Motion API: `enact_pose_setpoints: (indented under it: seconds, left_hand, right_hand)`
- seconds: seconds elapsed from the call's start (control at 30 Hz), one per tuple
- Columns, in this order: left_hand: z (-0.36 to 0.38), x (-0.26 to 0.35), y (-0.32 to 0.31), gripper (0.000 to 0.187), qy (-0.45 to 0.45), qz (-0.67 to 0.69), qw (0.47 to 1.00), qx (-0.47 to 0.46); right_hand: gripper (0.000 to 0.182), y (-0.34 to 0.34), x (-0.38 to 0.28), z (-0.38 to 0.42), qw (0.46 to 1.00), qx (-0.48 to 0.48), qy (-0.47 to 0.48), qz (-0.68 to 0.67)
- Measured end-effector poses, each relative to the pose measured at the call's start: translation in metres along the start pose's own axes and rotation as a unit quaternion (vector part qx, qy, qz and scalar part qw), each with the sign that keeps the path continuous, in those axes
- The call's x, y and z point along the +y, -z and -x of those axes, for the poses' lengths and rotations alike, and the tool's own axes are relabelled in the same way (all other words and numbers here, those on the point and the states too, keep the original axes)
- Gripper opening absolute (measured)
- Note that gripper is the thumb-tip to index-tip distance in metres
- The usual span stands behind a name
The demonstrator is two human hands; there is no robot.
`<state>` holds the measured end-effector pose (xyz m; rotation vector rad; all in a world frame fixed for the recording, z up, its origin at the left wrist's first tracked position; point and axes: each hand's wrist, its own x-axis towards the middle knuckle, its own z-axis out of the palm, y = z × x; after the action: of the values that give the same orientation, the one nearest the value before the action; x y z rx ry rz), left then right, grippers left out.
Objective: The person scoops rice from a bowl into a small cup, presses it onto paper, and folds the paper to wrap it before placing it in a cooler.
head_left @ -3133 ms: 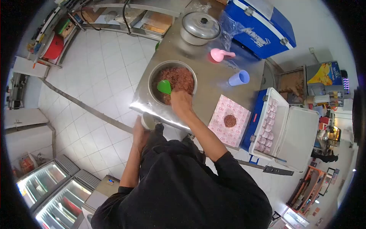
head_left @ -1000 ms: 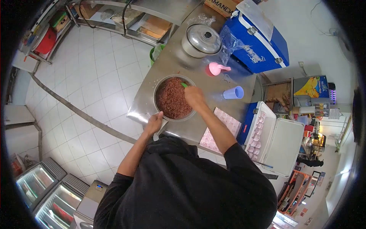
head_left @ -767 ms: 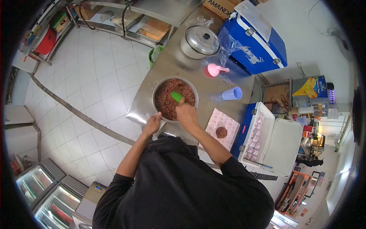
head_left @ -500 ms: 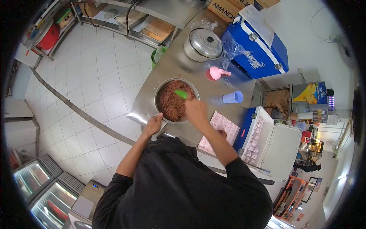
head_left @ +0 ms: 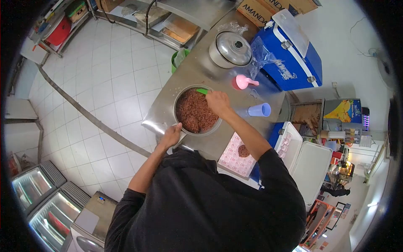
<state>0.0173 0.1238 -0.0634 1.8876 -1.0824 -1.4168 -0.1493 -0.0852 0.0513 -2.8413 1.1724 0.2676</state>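
A round metal pot point(head_left: 178, 93) full of reddish-brown cooked rice point(head_left: 196, 110) sits near the table's front edge. My left hand point(head_left: 171, 135) is closed around the pot's handle at the near left side. At the far right of the rim, my right hand point(head_left: 218, 103) grips a green rice paddle point(head_left: 202, 90), its blade resting at the rice's far edge. Right of the pot lies a pink printed paper sheet point(head_left: 231, 160) with a small mound of rice point(head_left: 243, 150) on it.
Behind the pot stand a lidded pot point(head_left: 231, 49), a pink scoop point(head_left: 244, 82) and a blue cup point(head_left: 259, 110) on the steel table point(head_left: 184, 74). A blue cooler point(head_left: 289, 54) is at the back right. An open cooler point(head_left: 308, 168) holding wrapped packets point(head_left: 284, 145) is beside my right arm.
My right hand and the paddle have moved away from me, from over the rice to the pot's far rim. My left hand stays at the handle. The view has shifted slightly.
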Motion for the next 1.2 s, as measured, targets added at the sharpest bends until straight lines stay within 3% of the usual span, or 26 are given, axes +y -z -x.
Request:
enact_pose_setpoints:
  seconds: [0.2, 0.27, 0.4, 0.5, 0.6, 0.7, 0.8, 0.9, 1.0, 1.1, 1.2]
  left_hand:
    - [0.012, 0.018, -0.001, 0.071, 0.018, 0.026, 0.999, 0.030]
    - [0.013, 0.028, 0.006, 0.070, 0.045, 0.023, 0.999, -0.002]
    - [0.007, 0.013, -0.004, 0.070, 0.046, 0.026, 0.999, 0.012]
    - [0.002, 0.006, -0.003, 0.080, 0.039, 0.018, 0.999, -0.010]
    - [0.005, 0.014, 0.001, 0.075, 0.068, 0.039, 0.997, -0.023]
    - [0.010, 0.022, 0.006, 0.076, 0.045, 0.027, 0.998, -0.036]
    - [-0.002, 0.000, -0.004, 0.078, 0.037, 0.028, 0.999, -0.021]
    - [0.003, 0.003, -0.004, 0.080, 0.037, 0.034, 0.999, -0.008]
    - [-0.003, -0.002, -0.005, 0.084, 0.039, 0.017, 0.999, -0.025]
    - [-0.002, 0.000, -0.004, 0.083, 0.054, 0.007, 0.998, -0.017]
    - [-0.001, 0.000, -0.003, 0.083, 0.057, 0.023, 0.998, -0.028]
  right_hand:
    - [0.019, -0.037, -0.034, 0.016, 1.000, -0.016, -0.024, -0.003]
    - [0.021, -0.029, -0.054, 0.036, 0.999, -0.022, -0.040, 0.016]
    - [0.028, -0.051, -0.072, 0.067, 0.999, -0.023, 0.032, 0.035]
    - [0.027, -0.038, -0.056, 0.072, 0.999, -0.019, 0.032, 0.015]
    - [0.023, 0.007, -0.045, 0.077, 1.000, -0.001, -0.022, 0.017]
    - [0.021, -0.001, -0.056, 0.088, 0.998, -0.044, 0.034, 0.018]
    - [0.019, -0.041, -0.046, 0.089, 0.996, -0.010, 0.085, 0.008]
    - [0.017, 0.009, -0.053, 0.088, 1.000, -0.013, 0.009, 0.002]
    - [0.016, -0.006, -0.061, 0.097, 0.996, -0.030, 0.088, 0.017]
    - [0.017, -0.012, -0.050, 0.089, 0.994, -0.051, 0.091, 0.021]
    - [0.022, 0.024, -0.052, 0.089, 0.991, -0.090, 0.094, 0.016]
